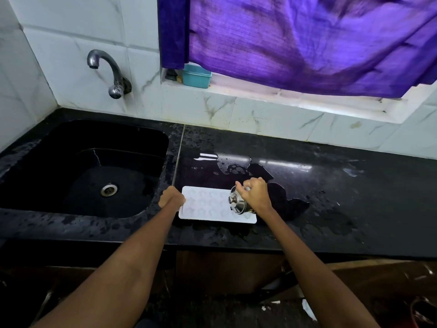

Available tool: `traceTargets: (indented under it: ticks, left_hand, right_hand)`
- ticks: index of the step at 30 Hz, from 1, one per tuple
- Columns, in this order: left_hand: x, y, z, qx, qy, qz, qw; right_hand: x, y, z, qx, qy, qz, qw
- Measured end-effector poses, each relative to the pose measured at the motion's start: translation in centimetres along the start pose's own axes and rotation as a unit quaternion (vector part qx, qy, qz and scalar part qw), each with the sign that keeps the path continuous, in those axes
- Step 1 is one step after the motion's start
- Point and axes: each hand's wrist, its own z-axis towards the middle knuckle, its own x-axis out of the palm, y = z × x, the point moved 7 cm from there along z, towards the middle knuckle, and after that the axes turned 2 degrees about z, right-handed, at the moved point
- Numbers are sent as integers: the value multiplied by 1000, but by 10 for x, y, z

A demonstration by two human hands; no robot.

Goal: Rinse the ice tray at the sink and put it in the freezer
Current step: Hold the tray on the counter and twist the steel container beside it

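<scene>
left hand (172, 197) pins white rectangular plastic ice tray (208, 207) flat on wet black desk (331, 185); right hand (255, 194) grips tilted small steel pot (237, 202). pour slowly, tray level.

- White rectangular plastic ice tray (212, 204) lies flat on the wet black stone counter (331, 185), right of the black sink (89, 171)
- Left hand (172, 197) grips the tray's left edge
- Right hand (254, 194) tilts a small shiny steel kettle (237, 202) over the tray's right end
</scene>
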Motion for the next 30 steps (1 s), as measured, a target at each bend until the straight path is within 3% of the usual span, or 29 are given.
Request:
traceTargets:
  ticks: [12, 30]
  left_hand:
    - [0, -1, -1, 5, 3, 1, 1000]
    - [-1, -3, -4, 13, -10, 18, 1000]
  right_hand:
    - [-32, -36, -6, 122, -78, 91, 985]
    - [-22, -1, -9, -45, -25, -74, 996]
